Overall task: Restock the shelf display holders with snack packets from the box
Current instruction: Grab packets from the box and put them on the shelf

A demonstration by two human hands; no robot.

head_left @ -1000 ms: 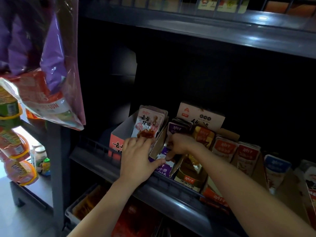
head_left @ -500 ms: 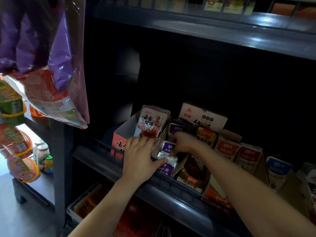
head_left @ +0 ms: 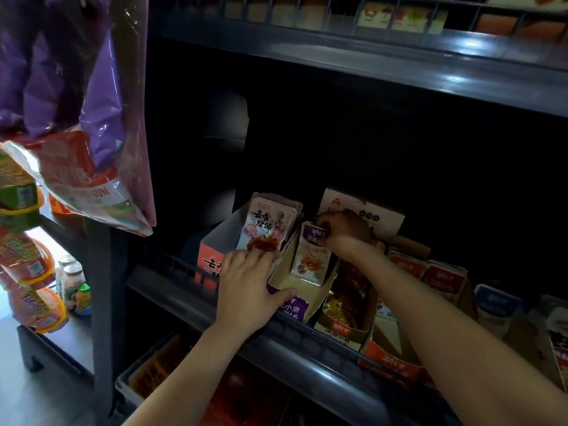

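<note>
Purple-topped snack packet (head_left: 312, 253) stands upright in the tan cardboard display holder (head_left: 295, 285), centre of frame, on the dark shelf's wire front rail (head_left: 307, 329). Right hand (head_left: 344, 233) pinches the packet's top edge, fingers closed on it. Left hand (head_left: 249, 290) lies spread over the holder's front left wall, thumb across the purple label, bracing it rather than grasping anything. Just left, a red-and-white holder of pork-trotter packets (head_left: 270, 224); just right, a gold-packet holder (head_left: 345, 305), then red packets (head_left: 427, 272). Supply box not clearly identifiable here.

Risks, as judgement: the holder is nearly empty, so the lone packet may flop forward or slump once released. The thin cardboard wall could buckle under the left palm. Hard pushing could tilt the holder against the neighbouring packets. Dim shelf, so misalignment is easy to miss.
</note>
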